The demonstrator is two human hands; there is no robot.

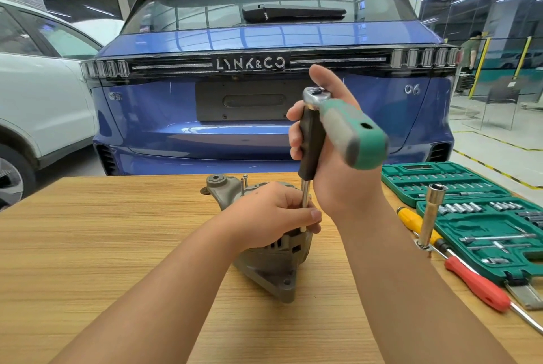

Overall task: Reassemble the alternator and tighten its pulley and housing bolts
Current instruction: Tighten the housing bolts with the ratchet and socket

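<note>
While our left hand [273, 213] curls its fingers [311, 214] around the thin steel extension shaft [306, 196] on top of the grey cast-metal alternator [273, 269], our right hand [338, 157] grips the black sleeve [312, 143] under the green-and-grey ratchet wrench [349, 128]. The alternator sits mid wooden tabletop [102, 231]. At right: green socket-set case [470, 202], upright long steel socket [432, 213], yellow-handled screwdriver [417, 222], red-handled screwdriver [479, 287].

Bolt hidden under left hand [273, 213].

A car workshop: a blue car [264, 84] and a white car [38, 93] stand behind a bench [102, 231] bearing an open socket set [470, 205].
</note>
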